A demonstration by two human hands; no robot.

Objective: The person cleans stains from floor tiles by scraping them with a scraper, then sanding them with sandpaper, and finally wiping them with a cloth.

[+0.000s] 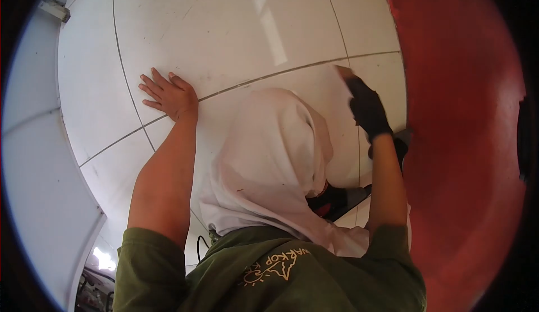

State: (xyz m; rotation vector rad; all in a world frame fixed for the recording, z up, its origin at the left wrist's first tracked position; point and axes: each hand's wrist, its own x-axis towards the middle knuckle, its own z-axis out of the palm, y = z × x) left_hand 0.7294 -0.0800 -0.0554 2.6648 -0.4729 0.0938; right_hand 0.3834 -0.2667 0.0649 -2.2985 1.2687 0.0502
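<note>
My left hand (168,94) is bare and lies flat on the white tiled floor (224,31), fingers spread, close to a dark joint between tiles. On my right hand (369,109) is a black glove. Its fingers are closed round a flat, thin piece with a brownish edge (343,72), held low over the tiles near the red surface. Blur and the glove hide most of that piece, so its exact kind does not show. Between my arms is a bent knee in light trousers (269,149).
A red surface (455,143) runs along the right side, bordering the tiles. White panels (33,143) stand at the left, with a metal bracket (55,10) above. Dark footwear (331,200) is beneath me. Cables and dark parts (95,289) lie at the lower left.
</note>
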